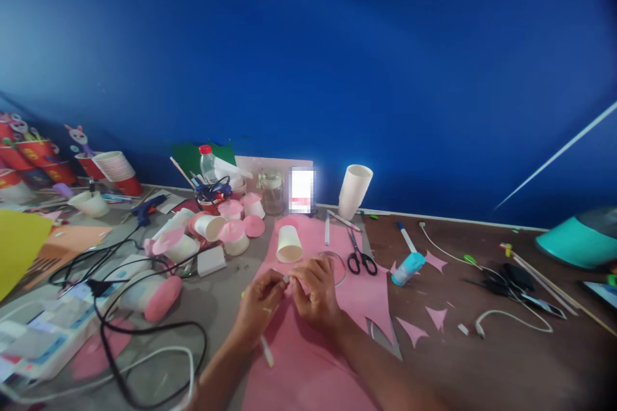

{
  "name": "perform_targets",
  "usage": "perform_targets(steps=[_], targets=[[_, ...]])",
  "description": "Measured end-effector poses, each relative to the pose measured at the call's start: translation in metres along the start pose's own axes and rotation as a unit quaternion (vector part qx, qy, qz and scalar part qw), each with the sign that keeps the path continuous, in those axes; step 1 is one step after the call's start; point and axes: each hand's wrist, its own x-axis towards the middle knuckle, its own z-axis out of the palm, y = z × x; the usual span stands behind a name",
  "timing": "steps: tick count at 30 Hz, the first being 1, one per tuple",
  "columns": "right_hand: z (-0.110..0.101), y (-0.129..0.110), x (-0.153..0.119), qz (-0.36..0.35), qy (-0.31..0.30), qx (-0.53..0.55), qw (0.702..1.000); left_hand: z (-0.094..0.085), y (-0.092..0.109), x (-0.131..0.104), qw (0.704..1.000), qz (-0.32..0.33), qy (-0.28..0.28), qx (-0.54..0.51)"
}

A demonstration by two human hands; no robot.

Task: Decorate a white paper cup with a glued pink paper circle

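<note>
Over the pink sheet (308, 359), my left hand (263, 302) and my right hand (315, 292) meet with fingertips pinched together. Something small and pale shows between them, too little of it to name. Just beyond the fingers a white paper cup (289, 244) lies tilted, its mouth towards me. Partly hidden beneath my left wrist is a slim white and yellow stick-like thing (267, 352). A clear ring (340, 270) lies past my right hand. Black-handled scissors (361, 260) and a white pen (327, 230) rest on the sheet's far part.
Pink-topped paper cups (234, 236) crowd the left, near a blue glue gun (147, 209) and tangled black cables (103, 308). A stack of white cups (355, 189) stands by the wall. Right lie a glue stick (408, 268), pink scraps (412, 332) and a white cable (513, 314).
</note>
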Motion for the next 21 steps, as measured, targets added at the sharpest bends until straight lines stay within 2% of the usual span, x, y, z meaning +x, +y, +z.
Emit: perform_targets(steps=[11,21], targets=[[0.0049,0.0002,-0.0037,0.045,-0.054,0.028,0.997,0.0001,0.0038,-0.0005,1.000,-0.009,0.015,0.016],[0.0080,0.0048,-0.0050,0.033,-0.060,0.052,0.996,-0.0021,0.0049,-0.0004,0.999,0.000,0.025,0.044]])
